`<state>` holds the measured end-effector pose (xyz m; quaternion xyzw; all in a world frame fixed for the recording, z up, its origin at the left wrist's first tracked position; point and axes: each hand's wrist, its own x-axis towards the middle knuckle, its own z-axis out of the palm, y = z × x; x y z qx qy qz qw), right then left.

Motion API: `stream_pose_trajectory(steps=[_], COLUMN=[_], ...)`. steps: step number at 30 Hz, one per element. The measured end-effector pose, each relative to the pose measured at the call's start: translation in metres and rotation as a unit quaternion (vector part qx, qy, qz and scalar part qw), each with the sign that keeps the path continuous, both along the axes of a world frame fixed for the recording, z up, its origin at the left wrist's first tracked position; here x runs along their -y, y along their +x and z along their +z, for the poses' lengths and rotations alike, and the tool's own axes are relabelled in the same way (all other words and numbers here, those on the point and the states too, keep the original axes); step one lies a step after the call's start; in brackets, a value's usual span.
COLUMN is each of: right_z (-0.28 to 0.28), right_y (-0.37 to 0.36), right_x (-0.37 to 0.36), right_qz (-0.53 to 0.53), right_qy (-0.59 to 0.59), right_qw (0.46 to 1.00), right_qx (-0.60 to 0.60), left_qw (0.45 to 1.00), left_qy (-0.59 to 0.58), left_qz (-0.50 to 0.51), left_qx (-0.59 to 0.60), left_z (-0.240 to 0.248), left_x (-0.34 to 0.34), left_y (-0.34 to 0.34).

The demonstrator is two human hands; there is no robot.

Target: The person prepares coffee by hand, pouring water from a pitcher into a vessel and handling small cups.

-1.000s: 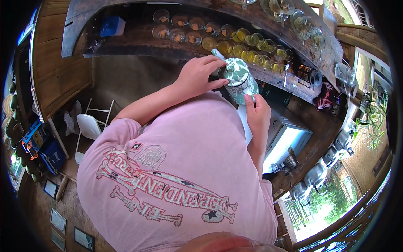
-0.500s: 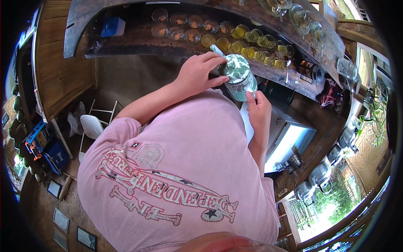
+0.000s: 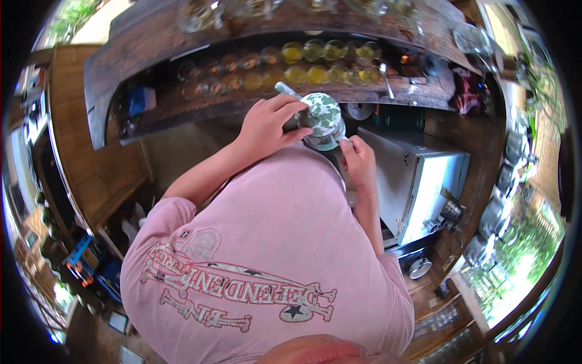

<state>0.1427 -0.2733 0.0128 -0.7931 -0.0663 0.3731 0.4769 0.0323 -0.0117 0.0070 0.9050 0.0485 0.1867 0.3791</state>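
A green-and-white mottled enamel teapot (image 3: 323,112) is held up in front of my chest, just short of the counter. Its spout points to the far left. My right hand (image 3: 359,162) is closed round its handle on the near right side. Against the lid's left edge rest the thumb and fingers of my left hand (image 3: 265,126), curled round the pot's top. Beyond the pot stand several glasses of yellow liquid (image 3: 316,74). Left of them are several glasses with orange-brown contents (image 3: 230,82), blurred here.
A spoon (image 3: 387,80) lies right of the glasses, near a dark red cloth (image 3: 465,91). The blue container (image 3: 141,101) sits at the shelf's left end. A raised wooden counter (image 3: 254,23) bearing glassware runs behind. To my right stands a white appliance (image 3: 412,182).
The view has turned, so the counter and glasses appear shifted left and more level. Both hands stay on the teapot, which appears a little farther left and lower.
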Motion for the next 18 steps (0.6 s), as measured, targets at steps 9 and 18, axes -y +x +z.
stream_pose_trajectory(steps=[9,18], right_z=[-0.043,-0.044], right_y=[0.020,0.073], right_x=[0.091,0.201], right_qz=[-0.102,-0.237], right_qy=[0.002,-0.034], right_qw=[0.995,0.970], right_qx=[0.002,0.041], left_qw=[0.986,0.955], left_qy=[0.067,0.080], left_qz=[-0.142,-0.266], left_qx=[-0.058,-0.102], left_z=[0.007,0.008], left_x=[0.059,0.179], left_y=[0.088,0.208])
